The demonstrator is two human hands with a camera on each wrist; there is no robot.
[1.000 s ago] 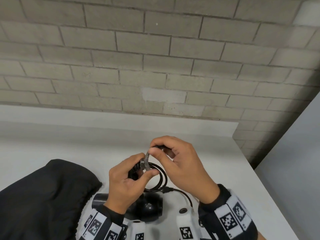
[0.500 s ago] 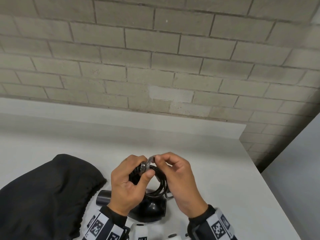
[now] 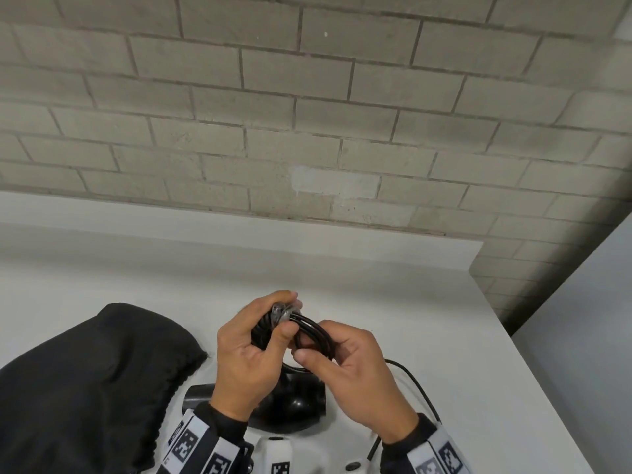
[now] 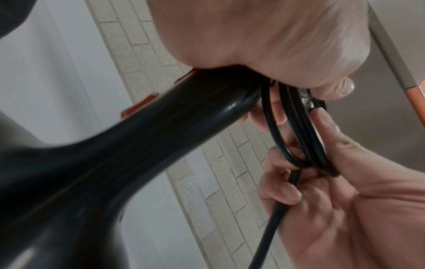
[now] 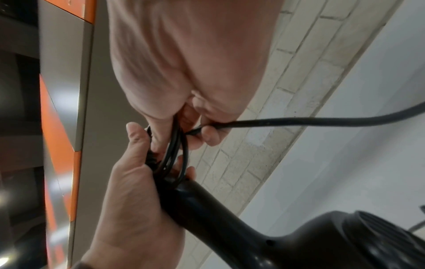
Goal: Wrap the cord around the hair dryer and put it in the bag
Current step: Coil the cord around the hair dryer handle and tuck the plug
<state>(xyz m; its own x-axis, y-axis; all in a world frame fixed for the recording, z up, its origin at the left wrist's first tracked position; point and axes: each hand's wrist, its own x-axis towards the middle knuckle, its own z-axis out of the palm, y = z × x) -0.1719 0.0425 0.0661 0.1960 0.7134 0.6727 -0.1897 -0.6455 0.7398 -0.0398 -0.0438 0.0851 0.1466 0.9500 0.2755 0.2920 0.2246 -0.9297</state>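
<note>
A black hair dryer [image 3: 294, 405] [image 4: 115, 149] [image 5: 264, 227] stands on the white table [image 3: 444, 354], handle up. My left hand [image 3: 253, 354] [image 5: 138, 191] grips the handle top together with cord coils and a clear tie wrap [image 3: 282, 311]. Black cord [image 3: 313, 333] [image 4: 299, 131] [image 5: 174, 151] lies in several loops between both hands. My right hand [image 3: 342, 367] [image 4: 322, 182] pinches the loops and the loose cord [image 5: 299, 121], which trails off right over the table [image 3: 415, 381]. The black bag [image 3: 85, 381] lies left of the dryer.
A grey brick wall [image 3: 307, 114] rises behind the table. The table's right edge [image 3: 533, 371] drops off beside a pale panel [image 3: 588, 336]. Orange and grey cabinet fronts [image 5: 62, 127] show in the wrist views.
My right hand has dropped from the tie wrap at the top down to the lower side of the cord loops. The left hand still grips the handle and coils.
</note>
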